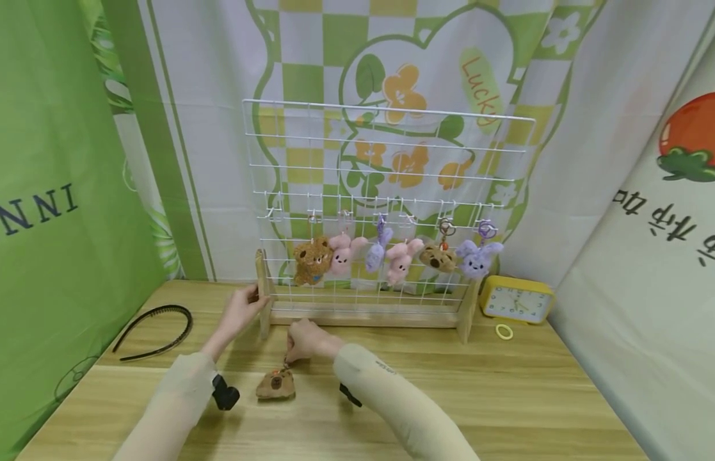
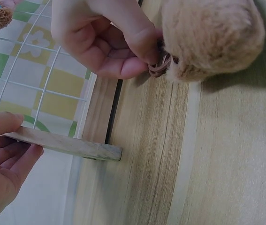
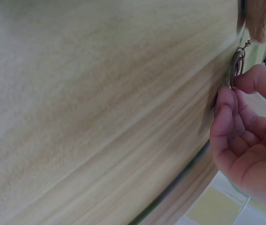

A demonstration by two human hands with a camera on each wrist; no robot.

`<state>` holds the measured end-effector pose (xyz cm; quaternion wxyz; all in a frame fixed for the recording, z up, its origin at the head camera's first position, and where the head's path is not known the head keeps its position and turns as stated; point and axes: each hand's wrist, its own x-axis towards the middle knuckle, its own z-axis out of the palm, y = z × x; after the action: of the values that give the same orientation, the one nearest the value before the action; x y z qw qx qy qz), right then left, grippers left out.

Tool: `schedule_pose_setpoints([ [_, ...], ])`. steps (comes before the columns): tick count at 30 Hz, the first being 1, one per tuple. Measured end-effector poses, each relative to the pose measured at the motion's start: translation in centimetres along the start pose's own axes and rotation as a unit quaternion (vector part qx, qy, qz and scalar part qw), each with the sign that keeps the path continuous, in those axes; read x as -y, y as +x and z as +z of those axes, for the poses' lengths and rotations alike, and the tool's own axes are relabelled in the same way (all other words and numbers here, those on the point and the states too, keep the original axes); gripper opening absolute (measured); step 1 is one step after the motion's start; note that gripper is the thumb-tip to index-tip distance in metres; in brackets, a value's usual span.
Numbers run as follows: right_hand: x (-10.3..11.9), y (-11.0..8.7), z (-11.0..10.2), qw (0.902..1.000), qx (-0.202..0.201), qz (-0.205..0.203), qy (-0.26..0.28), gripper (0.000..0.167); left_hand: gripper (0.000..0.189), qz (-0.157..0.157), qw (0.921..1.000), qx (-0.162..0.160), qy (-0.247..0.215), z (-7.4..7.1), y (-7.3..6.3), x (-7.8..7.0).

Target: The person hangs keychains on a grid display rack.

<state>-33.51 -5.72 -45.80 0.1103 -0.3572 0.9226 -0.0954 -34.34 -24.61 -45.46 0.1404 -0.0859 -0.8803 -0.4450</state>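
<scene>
My right hand (image 1: 308, 339) pinches the metal ring (image 3: 236, 63) of a brown plush keychain (image 1: 276, 385), whose body is low over the table or on it; contact is hard to tell. Around the left wooden post (image 2: 83, 147) of a white wire grid rack (image 1: 392, 114) curl the fingers and thumb of my left hand (image 1: 242, 312). Several plush keychains hang from the rack's hooks: a brown bear (image 1: 312, 261), pink rabbits such as this one (image 1: 404, 261), purple rabbits such as the far right one (image 1: 478, 258), and a brown plush (image 1: 438, 257).
A black headband (image 1: 187, 320) lies on the left of the wooden table (image 1: 507, 397). To the rack's right stands a yellow clock (image 1: 517, 301), with a small yellow ring (image 1: 504, 331) in front of it. A patterned curtain (image 1: 207, 128) hangs behind the rack.
</scene>
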Motion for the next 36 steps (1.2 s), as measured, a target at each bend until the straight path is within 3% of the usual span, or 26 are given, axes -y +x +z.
schedule_pose_setpoints([
  [4, -0.3, -0.1, -0.2, 0.9998, -0.002, -0.012, 0.014, 0.017, 0.034, 0.001, 1.0000, -0.004, -0.005, 0.0, 0.0, 0.1],
  [9, -1.0, -0.2, -0.4, 0.9967, 0.004, -0.019, 0.079, 0.018, 0.030, 0.002, 1.0000, -0.007, 0.000, 0.1, -0.1, 0.1],
  [14, -1.4, -1.2, -1.7, 0.9915, -0.005, -0.054, 0.118, 0.012, 0.030, -0.001, 1.0000, -0.008, 0.002, 0.2, -0.1, 0.2],
  [24, -0.2, -3.9, -7.2, 0.9816, -0.043, -0.145, 0.116, 0.001, 0.024, 0.006, 0.9998, -0.020, -0.004, 0.2, 0.0, 0.3],
  [36, 2.2, -6.9, -15.9, 0.9599, -0.166, -0.217, 0.062, 0.007, 0.025, 0.018, 0.9995, -0.025, -0.008, 0.3, 0.1, 0.4],
])
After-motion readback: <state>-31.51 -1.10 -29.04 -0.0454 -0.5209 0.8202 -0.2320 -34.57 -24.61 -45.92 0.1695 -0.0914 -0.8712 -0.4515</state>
